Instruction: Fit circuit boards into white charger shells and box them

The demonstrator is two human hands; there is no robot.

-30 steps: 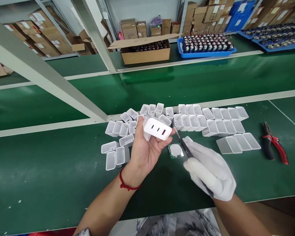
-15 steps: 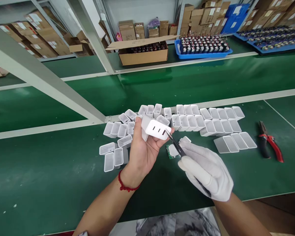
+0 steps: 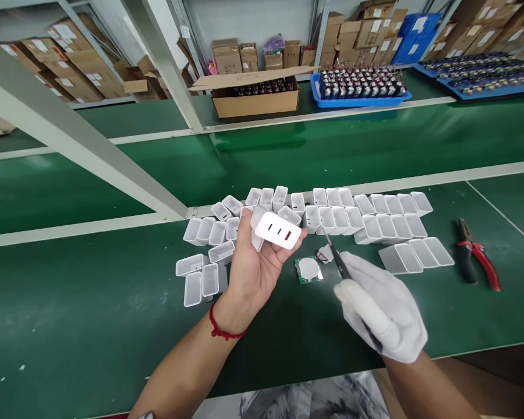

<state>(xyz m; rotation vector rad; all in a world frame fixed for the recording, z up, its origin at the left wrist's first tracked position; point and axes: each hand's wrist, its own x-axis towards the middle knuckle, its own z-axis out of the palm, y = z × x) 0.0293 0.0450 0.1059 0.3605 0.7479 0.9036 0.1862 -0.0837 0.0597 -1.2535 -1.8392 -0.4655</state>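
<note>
From where I stand, the person's bare left hand (image 3: 257,270) has its grip closed around a white casing (image 3: 279,230), held up above the table (image 3: 113,302). The casing sits at the far end of that grip, beyond the open palm: the thumb lies along its left side, while the other fingers curl beneath it, a fingertip showing at its right end. Its slotted face is tilted up towards the wearer, with two narrow dark slots and one wider, reddish one in a slanting line. There's a red bracelet (image 3: 222,329) around the wrist.

The right hand (image 3: 384,314), in a white glove, has its grip closed on a pair of dark tweezers (image 3: 341,266). Their tips point away from the person and stand just to the right of the casing, apart from it. I can't tell from here whether the tips are pinched together.

Between the two hands a green circuit board (image 3: 308,269) with a pale round patch lies on the table, a small greyish piece (image 3: 325,254) just beside it. Beyond stand rows of open white shells (image 3: 340,216), and red-handled pliers (image 3: 478,256) lie off to the right.
</note>
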